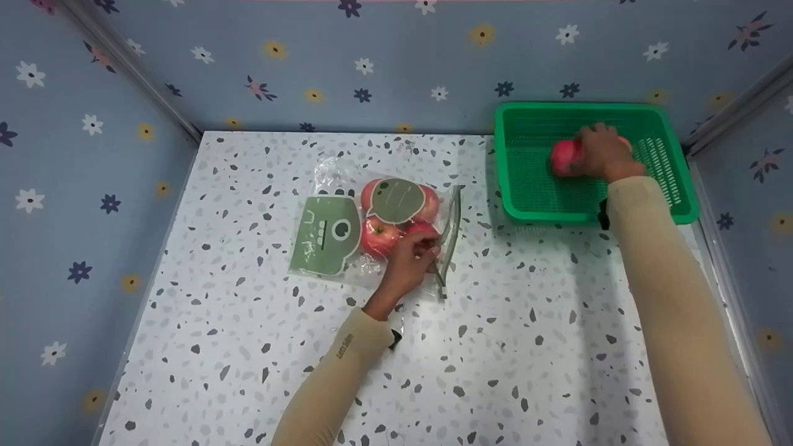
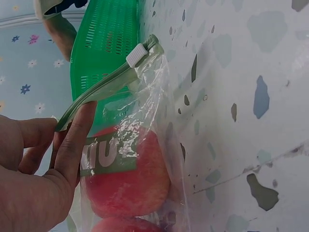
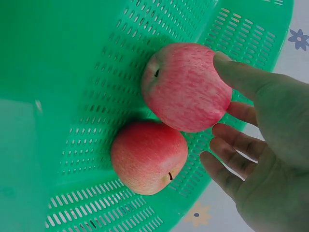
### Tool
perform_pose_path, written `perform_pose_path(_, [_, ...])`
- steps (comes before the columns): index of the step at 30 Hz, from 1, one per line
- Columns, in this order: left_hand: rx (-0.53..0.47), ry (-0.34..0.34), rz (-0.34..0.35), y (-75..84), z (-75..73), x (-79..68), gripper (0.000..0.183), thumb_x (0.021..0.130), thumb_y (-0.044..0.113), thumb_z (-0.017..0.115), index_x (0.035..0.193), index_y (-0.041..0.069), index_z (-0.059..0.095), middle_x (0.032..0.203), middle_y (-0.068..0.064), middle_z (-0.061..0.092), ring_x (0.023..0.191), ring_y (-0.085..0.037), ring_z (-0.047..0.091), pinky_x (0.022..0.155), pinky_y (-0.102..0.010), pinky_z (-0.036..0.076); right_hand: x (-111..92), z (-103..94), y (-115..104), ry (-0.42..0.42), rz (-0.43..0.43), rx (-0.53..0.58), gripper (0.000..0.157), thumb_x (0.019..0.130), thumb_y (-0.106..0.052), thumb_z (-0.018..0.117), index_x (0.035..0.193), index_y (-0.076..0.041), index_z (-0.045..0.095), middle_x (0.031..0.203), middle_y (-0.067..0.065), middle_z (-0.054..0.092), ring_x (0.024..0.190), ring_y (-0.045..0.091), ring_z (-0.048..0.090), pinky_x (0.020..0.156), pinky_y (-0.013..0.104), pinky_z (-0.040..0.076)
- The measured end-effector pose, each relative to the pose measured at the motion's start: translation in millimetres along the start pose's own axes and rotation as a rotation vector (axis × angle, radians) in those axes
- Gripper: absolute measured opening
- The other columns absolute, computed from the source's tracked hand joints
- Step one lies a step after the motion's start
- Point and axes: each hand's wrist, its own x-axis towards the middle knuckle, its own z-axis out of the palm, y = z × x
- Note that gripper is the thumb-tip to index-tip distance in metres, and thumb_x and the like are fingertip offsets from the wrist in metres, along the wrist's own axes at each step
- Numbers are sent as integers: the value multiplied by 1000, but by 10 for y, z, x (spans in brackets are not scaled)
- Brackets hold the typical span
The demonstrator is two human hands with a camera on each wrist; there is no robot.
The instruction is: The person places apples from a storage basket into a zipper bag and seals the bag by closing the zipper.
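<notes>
A clear zip bag [image 1: 334, 241] with green print and several red apples [image 1: 379, 234] inside lies on the table. My left hand [image 1: 409, 260] pinches its green zip edge near the opening, and a white slider [image 2: 136, 55] shows on that edge in the left wrist view. My right hand [image 1: 601, 152] is inside the green basket [image 1: 517, 214]. There, its thumb and index finger touch the end of one apple [image 3: 188, 87], with the other fingers loosely bent and apart from it. A second apple [image 3: 149, 157] rests right beside it on the basket's slotted floor.
The white speckled table [image 1: 248, 359] is bounded by blue flowered walls [image 1: 396, 68] at the back and both sides. The basket stands at the back right corner, to the right of the bag.
</notes>
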Motion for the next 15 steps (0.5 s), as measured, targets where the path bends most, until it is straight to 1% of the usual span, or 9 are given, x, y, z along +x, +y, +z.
perform_pose_path(4, [-1,3,-3,4,2,1,23,97,-7,64,119,-9,69,107,-22,70,96,-29,67,85,-33,58,-21,21,25,-44,-12,14,62,102,-22,65,144,16,41,142,42,37,130,59,38,104,73,41])
perform_pose_path(8, [-2,1,-6,6,0,6,23,97,-6,65,119,-8,69,108,-21,70,96,-29,67,85,-33,58,-48,28,44,-80,-8,17,59,101,-23,68,138,16,44,137,41,41,124,57,44,100,71,44])
perform_pose_path(11, [-3,1,-9,-1,-2,13,23,97,-6,65,119,-7,70,107,-21,70,96,-28,67,85,-33,59,-65,25,54,-93,5,27,64,98,-21,72,140,13,40,137,42,44,122,58,47,99,71,45])
perform_pose_path(15, [-11,-4,-6,-6,-10,15,22,97,-6,65,119,-8,70,106,-21,70,94,-27,67,83,-33,59,-96,15,57,-122,11,18,81,94,-18,75,155,10,31,146,43,41,128,61,45,102,73,45])
